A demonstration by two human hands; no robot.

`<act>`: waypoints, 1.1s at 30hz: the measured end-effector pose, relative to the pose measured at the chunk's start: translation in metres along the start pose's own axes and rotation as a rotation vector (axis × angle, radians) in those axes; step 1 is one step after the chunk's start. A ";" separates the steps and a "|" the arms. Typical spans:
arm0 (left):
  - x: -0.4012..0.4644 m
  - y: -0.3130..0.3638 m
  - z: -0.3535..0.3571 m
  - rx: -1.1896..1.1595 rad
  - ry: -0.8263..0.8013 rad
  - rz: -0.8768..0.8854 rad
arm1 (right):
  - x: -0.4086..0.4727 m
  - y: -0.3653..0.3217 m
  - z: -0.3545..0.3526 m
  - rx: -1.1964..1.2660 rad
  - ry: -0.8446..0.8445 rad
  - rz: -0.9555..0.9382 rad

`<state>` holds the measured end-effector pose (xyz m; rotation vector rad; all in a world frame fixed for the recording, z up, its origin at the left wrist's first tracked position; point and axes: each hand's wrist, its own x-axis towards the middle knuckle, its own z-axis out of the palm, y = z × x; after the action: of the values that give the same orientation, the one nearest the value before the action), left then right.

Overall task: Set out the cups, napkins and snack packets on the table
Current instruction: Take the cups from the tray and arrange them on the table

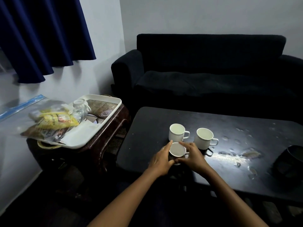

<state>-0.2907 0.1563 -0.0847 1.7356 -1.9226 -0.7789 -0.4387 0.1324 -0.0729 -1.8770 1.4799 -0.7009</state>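
Observation:
Three white cups stand on the black table [164, 118]. The nearest cup [177, 149] sits between my hands: my left hand [161, 158] wraps its left side and my right hand [192, 155] its right side. Behind it stand a second cup [177, 132] and, further right, a third cup [205, 138], both upright with handles to the right. On a white tray [113, 99] to the left lie yellow snack packets [55, 118] in a clear bag, white napkins [80, 134] and an upturned white cup [80, 104].
The tray rests on a dark wooden side table [114, 118] left of the black table. A black sofa [205, 71] stands behind. A dark object [291, 159] sits at the table's right edge. Wet marks [229, 155] spread right of the cups.

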 end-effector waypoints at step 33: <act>0.006 -0.126 -0.209 -0.144 0.690 -0.219 | 0.093 -0.207 0.124 0.045 -0.051 -0.318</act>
<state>-0.0606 0.1180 -0.0118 1.8248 -1.2044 -0.3044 -0.1948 0.0947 0.0051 -2.1016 1.1352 -0.8164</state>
